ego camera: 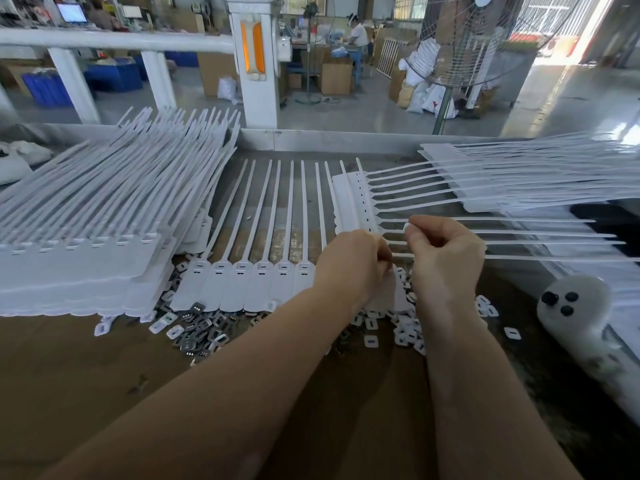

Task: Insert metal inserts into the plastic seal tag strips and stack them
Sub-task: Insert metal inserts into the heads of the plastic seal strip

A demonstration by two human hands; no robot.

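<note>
Done: tall strip stack (pixel 79 237) | In hand: flat strip (pixel 263 282), left hand (pixel 349 261) and right hand (pixel 446 251) fingers curled, pinching small pieces | Left: loose inserts (pixel 204 327), many.

We saw both hands curled over a white seal tag strip (pixel 356 202) held with its tails pointing right, the left hand (pixel 349 261) gripping its near edge and the right hand (pixel 446 251) pinching a small white piece at one tail. Another strip (pixel 242 285) lay flat just left of the hands, tails pointing far, with loose metal inserts (pixel 204 330) and white caps (pixel 405 330) scattered near it. A tall stack of strips (pixel 86 237) stood at the left, and another stack (pixel 519 174) lay far right.
</note>
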